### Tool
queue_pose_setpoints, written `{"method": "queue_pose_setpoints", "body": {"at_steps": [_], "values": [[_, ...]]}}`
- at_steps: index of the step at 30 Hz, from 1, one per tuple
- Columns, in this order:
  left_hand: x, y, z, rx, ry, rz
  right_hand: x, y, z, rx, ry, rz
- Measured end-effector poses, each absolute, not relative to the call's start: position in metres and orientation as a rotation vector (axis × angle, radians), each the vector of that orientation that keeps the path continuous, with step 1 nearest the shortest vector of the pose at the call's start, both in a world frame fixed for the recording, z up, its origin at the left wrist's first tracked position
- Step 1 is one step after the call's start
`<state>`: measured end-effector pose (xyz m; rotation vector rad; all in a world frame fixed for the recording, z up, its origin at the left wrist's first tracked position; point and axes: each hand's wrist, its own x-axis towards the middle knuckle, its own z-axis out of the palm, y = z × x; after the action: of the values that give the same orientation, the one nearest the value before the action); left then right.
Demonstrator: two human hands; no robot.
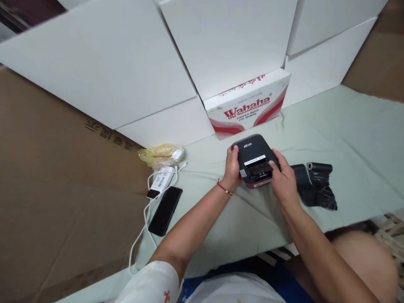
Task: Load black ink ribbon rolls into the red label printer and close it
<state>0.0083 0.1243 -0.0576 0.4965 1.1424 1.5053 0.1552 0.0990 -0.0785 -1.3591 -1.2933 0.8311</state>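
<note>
Holding the black printer on the pale green cloth, left grip and right grip closed on its sides, a stiff, fairly heavy-seeming body best taken by those edges.

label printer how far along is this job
Done: a black film roll lies unspooled, its film loose. In hand: the left hand and right hand both hold the label printer, one on each side of its dark front flap. Left: that roll lies outside the printer, and the phone lies untouched.
</note>
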Motion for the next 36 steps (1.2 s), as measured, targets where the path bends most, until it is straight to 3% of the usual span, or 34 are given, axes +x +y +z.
{"method": "queue_pose_setpoints", "body": {"at_steps": [6,12,25,32,36], "values": [[0.002,0.105,-0.065,0.626,1.037,1.518,0.17,0.102,-0.08,-1.345,-1.369,0.896],[-0.007,0.082,-0.066,0.773,1.03,1.4,0.192,0.073,-0.042,-0.994,-1.876,0.444],[-0.007,0.081,-0.08,0.689,1.148,1.396,0.192,0.059,-0.067,-0.863,-2.155,0.19],[-0.009,0.072,-0.081,0.728,1.114,1.409,0.197,0.061,-0.06,-0.879,-2.115,0.355],[-0.029,0.052,-0.08,0.747,1.295,1.449,0.209,0.09,-0.03,-1.017,-2.055,0.507]]}}
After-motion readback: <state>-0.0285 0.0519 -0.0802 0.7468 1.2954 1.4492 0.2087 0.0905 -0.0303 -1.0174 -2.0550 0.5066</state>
